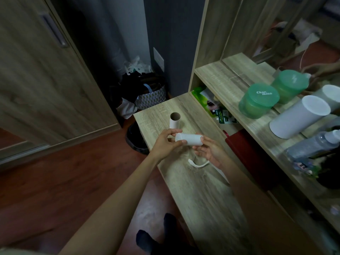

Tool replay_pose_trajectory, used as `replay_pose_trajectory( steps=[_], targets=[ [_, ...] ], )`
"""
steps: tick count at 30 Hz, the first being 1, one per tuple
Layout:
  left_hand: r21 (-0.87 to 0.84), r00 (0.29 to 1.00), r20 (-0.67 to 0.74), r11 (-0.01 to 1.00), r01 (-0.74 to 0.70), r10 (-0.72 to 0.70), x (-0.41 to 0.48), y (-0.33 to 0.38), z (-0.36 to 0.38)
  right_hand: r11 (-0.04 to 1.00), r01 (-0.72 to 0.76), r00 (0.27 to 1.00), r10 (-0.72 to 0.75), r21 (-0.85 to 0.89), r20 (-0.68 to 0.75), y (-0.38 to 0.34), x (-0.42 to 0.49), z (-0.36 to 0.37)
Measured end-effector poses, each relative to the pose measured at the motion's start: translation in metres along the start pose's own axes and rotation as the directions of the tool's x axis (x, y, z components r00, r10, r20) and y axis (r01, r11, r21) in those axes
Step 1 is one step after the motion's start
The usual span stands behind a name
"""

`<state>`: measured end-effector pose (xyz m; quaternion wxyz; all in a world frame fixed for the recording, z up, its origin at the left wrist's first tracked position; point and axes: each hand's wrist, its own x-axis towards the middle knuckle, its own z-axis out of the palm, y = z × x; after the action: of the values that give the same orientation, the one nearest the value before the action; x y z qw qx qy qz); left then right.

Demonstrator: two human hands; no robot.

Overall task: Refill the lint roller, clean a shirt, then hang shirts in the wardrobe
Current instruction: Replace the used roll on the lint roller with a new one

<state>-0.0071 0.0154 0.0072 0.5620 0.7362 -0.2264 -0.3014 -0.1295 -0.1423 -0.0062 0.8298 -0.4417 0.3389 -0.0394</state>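
Left hand (pixel 166 142) grips one end of the white refill roll (pixel 189 139), right hand (pixel 209 151) pinches the other, above the table (pixel 202 190). A loose pinch could drop it onto what seems the roller handle (pixel 199 163).

A home bedroom's dressing corner: a wooden wardrobe (pixel 46 80) faces a vanity (pixel 201 34) with a mirror (pixel 294 34) across a wood floor (pixel 64 172). The vanity shelf (pixel 226 80) holds a green jar (pixel 257 102), a white canister (pixel 298 116) and a spray bottle (pixel 312 146).
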Motion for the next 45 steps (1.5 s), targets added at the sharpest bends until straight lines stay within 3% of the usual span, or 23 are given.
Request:
replay_pose_trajectory(
  steps=[10,27,36,40,42,45],
  targets=[
    [0.075,0.992,-0.043,0.99,-0.118,0.121,0.002,-0.002,0.0,0.995,0.007,0.999,-0.011,0.098,0.038,-0.001,0.001,0.001],
    [0.141,0.991,0.036,0.981,-0.131,0.127,0.007,0.003,0.001,0.992,0.008,1.0,-0.009,0.126,0.006,-0.004,0.006,0.0],
    [0.078,0.99,-0.088,0.992,-0.103,0.11,0.004,-0.001,0.011,0.995,0.038,0.998,-0.033,0.093,-0.057,-0.006,0.001,-0.003],
    [-0.143,0.982,-0.186,0.99,-0.01,-0.017,0.0,-0.009,0.018,0.993,0.111,0.984,-0.103,0.05,-0.149,-0.004,-0.002,-0.003],
    [-0.111,0.974,-0.227,0.994,0.001,-0.026,0.0,-0.017,0.018,0.986,0.163,0.965,-0.152,0.037,-0.214,-0.004,-0.002,-0.006],
    [0.067,0.969,-0.245,0.997,0.025,-0.008,0.004,-0.033,0.017,0.979,0.204,0.941,-0.196,-0.001,-0.277,-0.003,-0.001,-0.013]
  ],
)
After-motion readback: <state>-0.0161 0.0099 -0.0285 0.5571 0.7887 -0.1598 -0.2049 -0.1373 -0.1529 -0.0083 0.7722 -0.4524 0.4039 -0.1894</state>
